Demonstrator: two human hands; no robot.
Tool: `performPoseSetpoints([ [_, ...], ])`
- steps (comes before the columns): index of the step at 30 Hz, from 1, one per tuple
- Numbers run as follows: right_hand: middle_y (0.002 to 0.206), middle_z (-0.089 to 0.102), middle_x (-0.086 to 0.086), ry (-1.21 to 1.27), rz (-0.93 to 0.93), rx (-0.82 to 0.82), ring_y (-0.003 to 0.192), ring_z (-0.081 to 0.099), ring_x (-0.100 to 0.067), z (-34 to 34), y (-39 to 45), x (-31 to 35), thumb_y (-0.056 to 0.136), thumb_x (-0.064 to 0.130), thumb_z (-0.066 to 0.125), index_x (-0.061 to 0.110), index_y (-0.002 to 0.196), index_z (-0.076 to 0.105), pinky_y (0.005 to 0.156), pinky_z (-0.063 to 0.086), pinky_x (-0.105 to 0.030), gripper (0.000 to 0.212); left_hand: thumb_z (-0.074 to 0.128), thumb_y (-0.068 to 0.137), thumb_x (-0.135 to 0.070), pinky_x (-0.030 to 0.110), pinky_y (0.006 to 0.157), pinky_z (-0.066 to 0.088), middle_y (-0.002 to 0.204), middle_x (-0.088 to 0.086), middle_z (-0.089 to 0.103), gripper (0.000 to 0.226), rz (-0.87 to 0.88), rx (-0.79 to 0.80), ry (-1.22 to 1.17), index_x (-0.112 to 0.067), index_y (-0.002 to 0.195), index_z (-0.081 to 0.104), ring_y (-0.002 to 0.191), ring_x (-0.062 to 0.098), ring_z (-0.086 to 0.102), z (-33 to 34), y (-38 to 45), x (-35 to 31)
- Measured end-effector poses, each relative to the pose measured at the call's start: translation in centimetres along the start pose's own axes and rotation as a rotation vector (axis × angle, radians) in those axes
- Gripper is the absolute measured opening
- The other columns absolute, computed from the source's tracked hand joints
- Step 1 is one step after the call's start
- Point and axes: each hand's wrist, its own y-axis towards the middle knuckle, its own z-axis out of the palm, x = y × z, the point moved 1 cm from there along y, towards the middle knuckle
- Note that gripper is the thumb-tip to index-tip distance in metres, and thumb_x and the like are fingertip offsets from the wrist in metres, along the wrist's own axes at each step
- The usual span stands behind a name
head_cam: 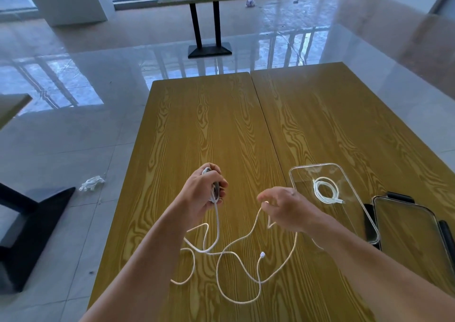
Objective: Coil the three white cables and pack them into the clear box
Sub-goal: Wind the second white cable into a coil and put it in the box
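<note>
My left hand (205, 188) grips a small coil of white cable (214, 189) above the wooden table (197, 124). From the coil the cable runs down and joins loose white cable (234, 255) lying in tangled loops on the table near me. My right hand (283, 208) pinches a strand of that loose cable just right of the left hand. A loose plug end (262, 254) lies among the loops. The clear box (327, 198) stands open at the right, with one coiled white cable (326, 190) inside it.
The box's clear lid with black clips (413, 243) lies right of the box by the table's right edge. A seam (263, 124) divides two joined tabletops. A dark table base (29, 223) and white litter (92, 183) are on the floor at the left.
</note>
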Motion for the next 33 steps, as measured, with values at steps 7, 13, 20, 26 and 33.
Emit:
performPoseSetpoints([
  [7, 0.121, 0.07, 0.004, 0.41, -0.208, 0.35, 0.118, 0.063, -0.014, 1.9, -1.4, 5.9, 0.097, 0.054, 0.047, 0.033, 0.12, 0.067, 0.105, 0.049, -0.039, 0.037, 0.048, 0.095, -0.009, 0.031, 0.054, 0.043, 0.076, 0.011, 0.062, 0.012, 0.064, 0.011, -0.09, -0.015, 0.086, 0.053, 0.062, 0.022, 0.056, -0.1, -0.4, -1.3],
  [13, 0.063, 0.059, 0.003, 0.814, -0.282, 0.21, 0.057, 0.055, -0.009, 2.5, -1.6, 7.7, 0.105, 0.015, 0.044, 0.008, 0.104, 0.067, 0.061, 0.048, -0.025, 0.023, 0.045, 0.102, -0.038, 0.031, 0.057, 0.046, 0.079, 0.009, 0.062, 0.028, 0.093, -0.006, -0.124, -0.013, 0.094, 0.055, 0.066, 0.021, 0.057, -1.0, -0.7, -1.5],
  [20, 0.055, 0.054, 0.01, 0.627, -0.296, 0.155, 0.049, 0.044, -0.005, 2.0, -1.3, 8.2, 0.102, 0.021, 0.052, 0.014, 0.096, 0.071, 0.048, 0.037, -0.022, 0.021, 0.05, 0.096, -0.043, 0.029, 0.055, 0.046, 0.079, 0.008, 0.062, 0.031, 0.092, 0.084, -0.11, -0.012, 0.095, 0.054, 0.067, 0.02, 0.057, -1.2, -1.4, -1.7],
  [26, 0.072, 0.066, 0.009, 0.251, -0.284, 0.263, 0.06, 0.056, -0.007, 0.9, -1.4, 8.4, 0.103, 0.026, 0.049, 0.015, 0.104, 0.071, 0.062, 0.049, -0.028, 0.024, 0.041, 0.101, -0.013, 0.028, 0.048, 0.04, 0.072, 0.011, 0.056, 0.017, 0.14, 0.039, -0.144, -0.012, 0.086, 0.05, 0.058, 0.022, 0.052, -1.7, -1.4, -2.8],
  [33, 0.077, 0.065, 0.011, -0.02, -0.379, 0.281, 0.063, 0.059, -0.011, -1.3, -1.0, 9.3, 0.104, 0.026, 0.048, 0.016, 0.106, 0.069, 0.064, 0.055, -0.036, 0.024, 0.048, 0.102, -0.019, 0.03, 0.052, 0.045, 0.077, 0.011, 0.06, 0.013, 0.165, 0.158, 0.005, -0.011, 0.092, 0.052, 0.062, 0.021, 0.055, -1.9, -1.8, -3.5],
])
